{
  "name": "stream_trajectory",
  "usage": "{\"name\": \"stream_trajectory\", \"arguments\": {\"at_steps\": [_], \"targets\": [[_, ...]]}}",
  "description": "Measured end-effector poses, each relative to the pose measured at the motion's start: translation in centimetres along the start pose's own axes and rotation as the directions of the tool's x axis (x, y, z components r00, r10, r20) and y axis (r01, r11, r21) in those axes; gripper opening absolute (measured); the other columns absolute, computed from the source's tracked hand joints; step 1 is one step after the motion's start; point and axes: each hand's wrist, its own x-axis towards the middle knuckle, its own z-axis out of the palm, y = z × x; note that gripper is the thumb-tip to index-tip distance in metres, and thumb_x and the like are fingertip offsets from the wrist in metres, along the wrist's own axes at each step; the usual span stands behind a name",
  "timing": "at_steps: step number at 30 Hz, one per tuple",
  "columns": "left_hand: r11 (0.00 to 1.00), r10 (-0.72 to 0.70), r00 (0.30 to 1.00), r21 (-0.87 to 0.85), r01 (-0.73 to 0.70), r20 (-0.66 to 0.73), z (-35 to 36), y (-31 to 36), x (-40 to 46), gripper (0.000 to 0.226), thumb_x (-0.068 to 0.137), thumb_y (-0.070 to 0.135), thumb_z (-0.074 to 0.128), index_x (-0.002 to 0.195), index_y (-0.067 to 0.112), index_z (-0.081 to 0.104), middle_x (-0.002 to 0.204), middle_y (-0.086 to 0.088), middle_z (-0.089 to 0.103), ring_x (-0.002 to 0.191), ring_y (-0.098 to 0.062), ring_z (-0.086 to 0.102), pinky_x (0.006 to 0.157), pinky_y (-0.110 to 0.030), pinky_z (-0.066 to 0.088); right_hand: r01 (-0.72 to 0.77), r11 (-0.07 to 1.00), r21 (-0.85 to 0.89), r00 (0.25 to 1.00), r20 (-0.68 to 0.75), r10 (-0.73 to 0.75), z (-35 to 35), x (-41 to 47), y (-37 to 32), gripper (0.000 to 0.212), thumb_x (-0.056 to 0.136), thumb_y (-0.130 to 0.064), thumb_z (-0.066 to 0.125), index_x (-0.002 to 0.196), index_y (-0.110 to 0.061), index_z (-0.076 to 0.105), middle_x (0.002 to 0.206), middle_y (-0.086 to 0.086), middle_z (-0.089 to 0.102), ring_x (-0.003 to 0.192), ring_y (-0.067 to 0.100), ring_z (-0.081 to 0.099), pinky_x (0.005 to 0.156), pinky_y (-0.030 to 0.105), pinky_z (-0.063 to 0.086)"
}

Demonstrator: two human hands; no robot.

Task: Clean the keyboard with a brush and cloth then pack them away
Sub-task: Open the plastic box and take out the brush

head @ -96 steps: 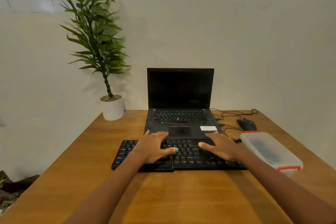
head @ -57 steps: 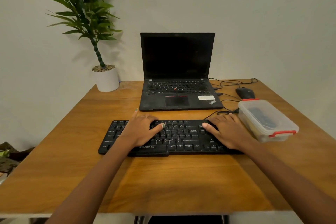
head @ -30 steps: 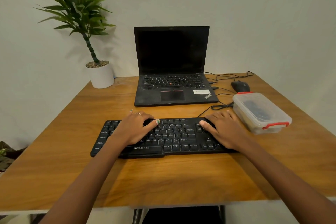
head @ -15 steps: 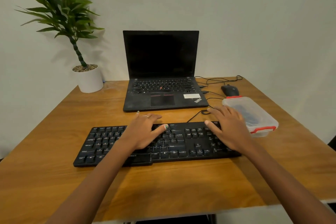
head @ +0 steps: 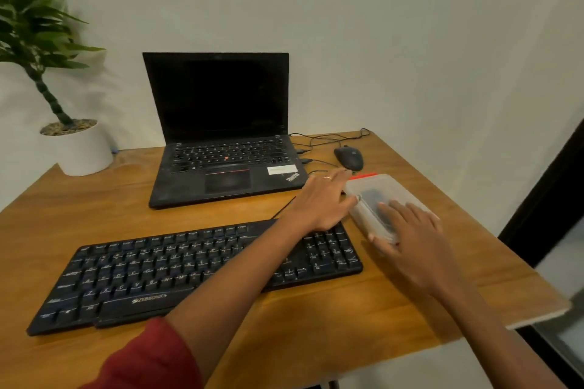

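Keyboard: your black keyboard point(head: 196, 268) lies flat on the desk point(head: 316, 319), near the front edge, its long side running left to right and slightly skewed. Its far right corner sits just beside the box.
Box: a clear plastic box point(head: 379, 196) with red clips stands on the desk to the right of the keyboard, its lid on. Something dark shows through the lid; you cannot tell what it is.
Left hand: your left hand point(head: 322, 202) reaches across over the keyboard's right end. Its fingers are stretched out, loose, and the fingertips touch the box's left side near the far corner. It grasps nothing. A ring shows on one finger, and a red sleeve point(head: 148, 360) covers the upper arm.
Right hand: your right hand point(head: 410, 234) lies on top of the box's near end, fingers spread flat over the lid. The thumb sits at the near left edge; the blur does not let you tell whether it curls under the rim.
Laptop: an open laptop point(head: 221, 136) with a dark screen stands behind the keyboard.
Mouse: a black mouse point(head: 349, 158) rests just beyond the box, its cables trailing toward the laptop.
Plant: a potted plant point(head: 57, 104) in a white pot stands at the desk's far left corner.
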Motion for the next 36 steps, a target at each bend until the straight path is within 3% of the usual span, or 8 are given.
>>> {"name": "stream_trajectory", "arguments": {"at_steps": [4,7,14,20,25,31,34,36], "targets": [[0.997,-0.04,0.998,-0.064,0.043,0.048,1.5,1.5,3.1,0.05,0.105,0.034,0.034,0.151,0.016,0.03,0.158,-0.008,0.03,0.142,-0.028,0.03,0.115,-0.043,0.024,0.006,0.997,0.071,0.998,-0.067,-0.001,-0.3,-2.7,0.0,0.06,0.087,-0.06,0.036,0.139,-0.031,0.036,0.145,-0.007,0.036,0.135,0.014,0.026,0.113,0.037,0.016],[0.976,-0.078,0.995,-0.197,0.089,0.062,3.1,2.0,5.5,0.033,0.104,0.03,0.034,0.114,0.01,0.059,0.121,-0.016,0.061,0.113,-0.034,0.055,0.09,-0.042,0.045,0.037,0.978,0.203,0.987,-0.162,-0.004,0.4,-4.3,0.5,0.052,0.086,-0.052,0.041,0.131,-0.027,0.048,0.138,-0.006,0.045,0.134,0.013,0.029,0.116,0.037,0.012],[0.907,-0.251,0.968,-0.353,0.228,-0.021,4.7,1.7,8.3,0.047,0.099,0.024,0.052,0.053,0.018,0.043,0.056,0.0,0.041,0.057,-0.016,0.038,0.055,-0.031,0.025,0.138,0.972,0.188,0.921,-0.387,-0.056,1.4,-6.4,2.3,0.038,0.087,-0.033,0.058,0.118,-0.013,0.061,0.127,0.002,0.057,0.126,0.008,0.041,0.108,0.043,0.032],[0.765,-0.448,0.894,-0.517,0.385,0.002,5.3,1.7,9.3,0.04,0.094,0.031,0.062,0.058,0.016,0.052,0.062,0.001,0.048,0.059,-0.015,0.043,0.052,-0.028,0.029,0.194,0.967,0.168,0.846,-0.528,-0.078,1.3,-6.6,2.2,0.037,0.083,-0.033,0.054,0.103,-0.005,0.07,0.11,0.008,0.067,0.109,0.012,0.056,0.098,0.041,0.045],[0.672,-0.546,0.838,-0.591,0.446,0.011,5.6,2.0,9.4,0.029,0.091,0.031,0.064,0.091,0.003,0.068,0.091,-0.013,0.065,0.085,-0.027,0.062,0.061,-0.028,0.036,0.185,0.972,0.143,0.817,-0.572,-0.071,1.6,-6.8,2.3,0.036,0.082,-0.03,0.058,0.098,0.0,0.071,0.105,0.014,0.069,0.104,0.016,0.059,0.093,0.037,0.048],[0.72,-0.485,0.871,-0.602,0.345,-0.08,5.6,2.1,8.2,0.038,0.094,0.024,0.056,0.058,0.019,0.047,0.06,0.003,0.043,0.058,-0.015,0.039,0.053,-0.029,0.028,0.12,0.985,0.124,0.89,-0.454,-0.051,0.9,-7.5,1.9,0.031,0.083,-0.036,0.057,0.094,-0.01,0.07,0.115,0.009,0.066,0.112,0.016,0.058,0.093,0.039,0.048],[0.74,-0.428,0.889,-0.628,0.241,-0.163,4.8,3.0,6.4,0.024,0.097,0.026,0.05,0.073,0.025,0.054,0.081,0.002,0.055,0.078,-0.018,0.051,0.066,-0.031,0.039,0.07,0.991,0.118,0.938,-0.345,-0.025,0.0,-7.5,1.3,0.034,0.078,-0.052,0.059,0.093,-0.022,0.065,0.118,0.0,0.063,0.114,0.016,0.055,0.101,0.039,0.034],[0.74,-0.407,0.892,-0.644,0.196,-0.197,4.9,3.5,4.8,0.021,0.099,0.026,0.047,0.112,0.022,0.063,0.117,-0.004,0.06,0.107,-0.02,0.054,0.09,-0.034,0.045,0.031,0.991,0.133,0.944,-0.331,0.015,-0.5,-7.1,0.9,0.035,0.075,-0.053,0.062,0.095,-0.024,0.06,0.11,-0.003,0.064,0.106,0.015,0.059,0.099,0.037,0.031]]}}
